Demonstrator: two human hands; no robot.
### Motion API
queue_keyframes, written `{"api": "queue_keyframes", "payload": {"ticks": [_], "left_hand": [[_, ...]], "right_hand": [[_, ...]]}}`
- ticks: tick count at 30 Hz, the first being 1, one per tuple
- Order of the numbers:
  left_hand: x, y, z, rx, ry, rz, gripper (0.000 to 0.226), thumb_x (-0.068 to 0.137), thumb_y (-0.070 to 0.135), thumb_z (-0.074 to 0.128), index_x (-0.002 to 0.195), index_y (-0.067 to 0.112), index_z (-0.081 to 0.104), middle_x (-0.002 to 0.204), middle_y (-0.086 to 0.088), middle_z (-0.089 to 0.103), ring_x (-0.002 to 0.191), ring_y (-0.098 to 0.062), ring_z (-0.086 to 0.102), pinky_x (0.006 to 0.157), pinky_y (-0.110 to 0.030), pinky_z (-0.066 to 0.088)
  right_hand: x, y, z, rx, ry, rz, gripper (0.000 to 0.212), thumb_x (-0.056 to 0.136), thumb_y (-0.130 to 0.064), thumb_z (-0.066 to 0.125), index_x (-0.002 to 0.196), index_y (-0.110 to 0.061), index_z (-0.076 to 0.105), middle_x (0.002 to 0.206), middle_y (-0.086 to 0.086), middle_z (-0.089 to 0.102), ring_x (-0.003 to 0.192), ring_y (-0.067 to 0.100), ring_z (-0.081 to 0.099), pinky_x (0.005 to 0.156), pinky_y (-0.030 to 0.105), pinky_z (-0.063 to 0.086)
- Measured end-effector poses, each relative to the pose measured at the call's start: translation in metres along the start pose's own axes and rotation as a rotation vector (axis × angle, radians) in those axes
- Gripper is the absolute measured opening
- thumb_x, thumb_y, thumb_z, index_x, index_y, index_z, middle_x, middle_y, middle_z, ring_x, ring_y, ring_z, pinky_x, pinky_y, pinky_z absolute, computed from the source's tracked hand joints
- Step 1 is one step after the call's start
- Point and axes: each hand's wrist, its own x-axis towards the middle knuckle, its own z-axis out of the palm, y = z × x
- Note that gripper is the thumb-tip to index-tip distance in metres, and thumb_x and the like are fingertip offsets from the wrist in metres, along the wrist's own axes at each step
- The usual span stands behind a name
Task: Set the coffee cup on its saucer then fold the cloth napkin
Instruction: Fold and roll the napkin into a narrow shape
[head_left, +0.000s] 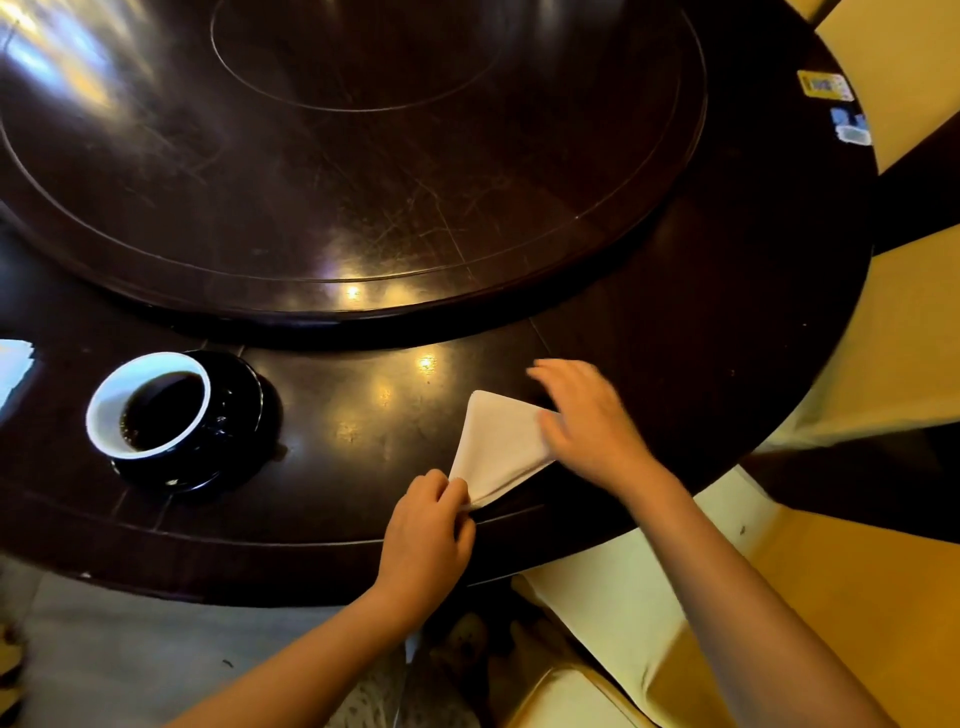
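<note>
A dark coffee cup (148, 410) with a white inside stands on its black saucer (244, 410) at the left of the dark round table (363, 431); it holds dark coffee. To its right lies the white cloth napkin (496, 441), folded into a triangle. My left hand (428, 525) pinches the napkin's near corner between thumb and fingers. My right hand (587, 415) lies flat, fingers spread, on the napkin's right side and hides that edge.
A large raised turntable (363, 156) fills the table's middle behind the napkin. A white paper item (13, 374) sits at the left edge. Small packets (826, 85) lie at the far right rim. Yellow-covered chairs (883, 364) stand to the right.
</note>
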Motion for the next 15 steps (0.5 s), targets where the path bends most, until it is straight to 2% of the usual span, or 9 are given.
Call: {"api": "queue_keyframes", "payload": {"ticks": [2,4,5,7,11,13,15], "left_hand": [[0.0,-0.003,0.002,0.086,0.012,0.077,0.018,0.069,0.011,0.066,0.077,0.015,0.051,0.076,-0.002,0.053,0.065,-0.017,0.047,0.052,-0.026,0.038],[0.0,-0.008,0.003,0.166,0.046,0.148,0.015,0.068,0.015,0.061,0.075,0.017,0.048,0.072,-0.002,0.053,0.061,-0.018,0.047,0.052,-0.026,0.034],[0.0,-0.009,0.003,0.19,0.059,0.174,0.012,0.069,0.018,0.056,0.075,0.018,0.047,0.071,-0.001,0.053,0.06,-0.017,0.048,0.053,-0.026,0.033],[0.0,-0.011,0.005,0.22,0.075,0.205,0.013,0.068,0.02,0.054,0.076,0.019,0.044,0.07,0.0,0.054,0.06,-0.017,0.049,0.052,-0.026,0.034],[-0.001,-0.011,0.008,0.236,0.046,0.218,0.029,0.061,0.018,0.071,0.078,0.021,0.048,0.072,0.002,0.058,0.06,-0.016,0.053,0.052,-0.027,0.041],[-0.001,-0.011,0.007,0.242,0.035,0.214,0.033,0.059,0.02,0.075,0.079,0.022,0.048,0.073,0.003,0.06,0.06,-0.015,0.054,0.053,-0.026,0.043],[0.0,-0.009,0.006,0.245,0.015,0.199,0.033,0.06,0.022,0.074,0.078,0.022,0.046,0.073,0.004,0.059,0.06,-0.014,0.053,0.053,-0.025,0.042]], "right_hand": [[0.005,-0.025,0.03,-0.06,-0.097,-0.197,0.058,0.088,-0.036,0.029,0.137,-0.006,0.04,0.146,0.014,0.041,0.136,0.029,0.037,0.114,0.045,0.022],[0.005,-0.036,0.058,-0.183,-0.221,-0.263,0.064,0.09,-0.044,0.017,0.143,-0.009,0.029,0.153,0.009,0.029,0.142,0.025,0.024,0.118,0.039,0.006],[0.004,-0.034,0.068,-0.242,-0.206,-0.275,0.063,0.091,-0.045,0.018,0.143,-0.01,0.029,0.152,0.008,0.031,0.142,0.024,0.025,0.117,0.038,0.006],[0.004,-0.025,0.075,-0.332,-0.169,-0.247,0.061,0.092,-0.047,0.025,0.142,-0.012,0.032,0.15,0.006,0.036,0.139,0.022,0.031,0.111,0.037,0.011],[0.007,0.001,0.066,-0.328,-0.077,-0.06,0.058,0.09,-0.042,0.028,0.139,-0.012,0.038,0.145,0.005,0.044,0.134,0.022,0.041,0.109,0.038,0.015],[0.005,0.019,0.056,-0.352,-0.059,0.035,0.057,0.091,-0.038,0.023,0.14,-0.012,0.036,0.147,0.005,0.041,0.136,0.022,0.038,0.111,0.038,0.013],[0.001,0.032,0.05,-0.372,-0.067,0.073,0.058,0.093,-0.039,0.013,0.145,-0.015,0.025,0.153,0.001,0.028,0.142,0.02,0.024,0.115,0.037,0.007]]}}
